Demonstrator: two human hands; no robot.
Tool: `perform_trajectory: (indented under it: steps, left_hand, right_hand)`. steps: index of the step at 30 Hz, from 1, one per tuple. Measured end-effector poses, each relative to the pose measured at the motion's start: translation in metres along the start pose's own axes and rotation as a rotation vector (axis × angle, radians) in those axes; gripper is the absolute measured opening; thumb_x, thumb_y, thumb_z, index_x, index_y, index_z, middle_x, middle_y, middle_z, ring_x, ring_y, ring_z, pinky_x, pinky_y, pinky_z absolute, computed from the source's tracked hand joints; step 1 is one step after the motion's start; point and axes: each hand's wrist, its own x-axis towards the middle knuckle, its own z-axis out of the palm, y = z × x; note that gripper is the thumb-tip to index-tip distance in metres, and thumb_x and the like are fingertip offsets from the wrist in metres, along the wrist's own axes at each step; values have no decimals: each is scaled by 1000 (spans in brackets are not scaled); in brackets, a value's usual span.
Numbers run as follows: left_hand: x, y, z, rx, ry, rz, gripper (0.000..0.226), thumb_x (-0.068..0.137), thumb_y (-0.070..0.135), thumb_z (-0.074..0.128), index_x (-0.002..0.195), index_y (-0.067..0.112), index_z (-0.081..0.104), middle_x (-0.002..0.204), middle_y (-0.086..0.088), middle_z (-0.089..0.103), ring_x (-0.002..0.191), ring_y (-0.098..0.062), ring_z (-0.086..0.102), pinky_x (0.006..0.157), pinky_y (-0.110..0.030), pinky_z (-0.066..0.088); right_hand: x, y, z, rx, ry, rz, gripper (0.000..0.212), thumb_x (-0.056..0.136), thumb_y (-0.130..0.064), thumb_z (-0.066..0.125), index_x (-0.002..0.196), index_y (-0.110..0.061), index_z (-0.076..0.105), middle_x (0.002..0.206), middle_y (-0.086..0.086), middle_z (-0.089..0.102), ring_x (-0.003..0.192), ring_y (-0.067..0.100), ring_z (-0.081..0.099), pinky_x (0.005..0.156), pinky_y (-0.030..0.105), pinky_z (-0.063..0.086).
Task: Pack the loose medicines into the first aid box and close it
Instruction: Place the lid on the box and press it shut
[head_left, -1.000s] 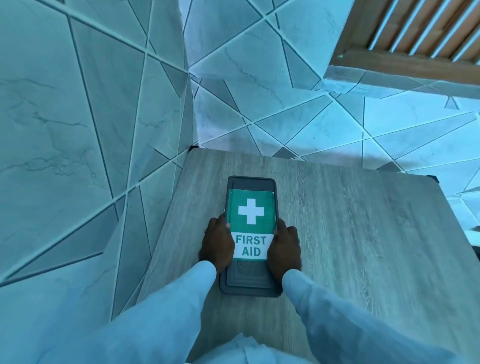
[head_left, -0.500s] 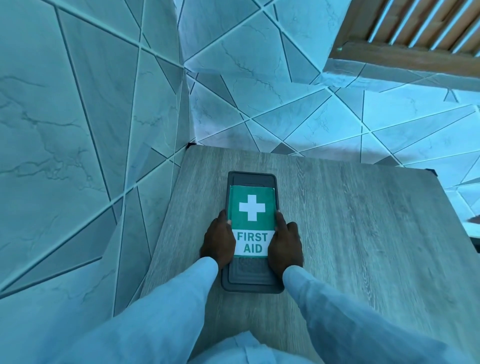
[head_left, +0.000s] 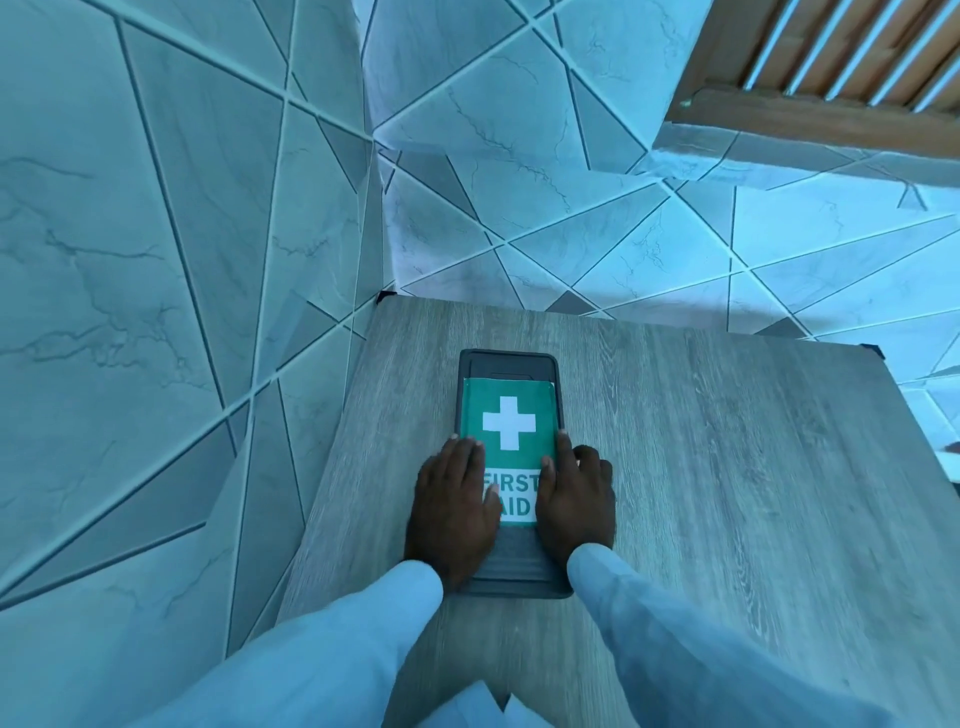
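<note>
Both hands have slid inward since the earlier frames, from the side edges of the first aid box (head_left: 510, 395) onto its lid, now covering the ends of the words "FIRST AID". Nearest the camera, two pale sleeves (head_left: 332, 644) enter from the bottom edge and converge on the box. Left hand (head_left: 451, 512) lies palm down on the near left part of the lid, fingers (head_left: 462, 452) extended and pressed together, tips reaching the lower edge of the green area. Right hand (head_left: 574, 506) lies flat on the near right part, fingers likewise together, index finger along the label's right margin; neither hand pinches anything. Box is dark grey, lid down, long axis running away from the person, resting flat on the grey wood-grain tabletop (head_left: 727, 467) toward its left half. Green label (head_left: 506, 410) with white cross sits on the lid's centre. Beyond the tabletop's far edge, the tiled floor (head_left: 571, 234) shows a pattern of angular lines. At far upper right, a wooden slatted structure (head_left: 831, 62) is partly in view.
</note>
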Motion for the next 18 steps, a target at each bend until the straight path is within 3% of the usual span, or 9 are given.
perform_trajectory:
  steps: [2,4,8,12,15,18]
  left_hand:
    - [-25,2,3,-14,-99,-1,70,94,49,29,150,8,24,159,-11,23,149,-28,15,120,-42,6]
    - [-37,2,5,11,-160,0,77,92,57,22,153,11,13,162,-7,7,150,-23,-2,121,-44,0]
    - [-33,4,3,100,-199,-5,79,91,59,27,152,10,17,162,-8,11,150,-26,3,118,-53,10]
    - [-34,5,6,108,-215,-12,78,90,57,30,151,10,21,162,-9,14,150,-27,6,117,-54,14]
    - [-32,3,5,68,-223,-12,80,89,57,31,152,10,16,162,-8,9,150,-25,0,120,-50,15]
    - [-32,1,6,43,-233,-2,83,89,58,32,153,12,9,163,-5,2,149,-21,-8,121,-39,3]
  right_hand:
    - [0,1,1,-23,7,-4,52,95,-41,29,139,-17,39,120,9,54,107,28,47,85,45,46]
    - [-2,1,2,-42,24,-19,50,96,-40,31,137,-15,42,122,8,54,109,28,47,86,45,46]
    - [-4,1,0,-85,25,-91,54,94,-42,28,133,-9,45,134,10,50,121,29,46,95,46,43]
    - [-19,7,4,-101,-68,-162,68,93,-50,21,147,-9,29,156,10,27,144,25,24,113,45,25]
    - [-23,9,6,-138,-131,-206,76,91,-55,17,151,-8,15,160,11,13,148,23,9,118,44,15]
    - [-20,9,7,-160,-182,-204,80,89,-58,16,151,-9,3,161,10,3,149,22,0,120,45,8]
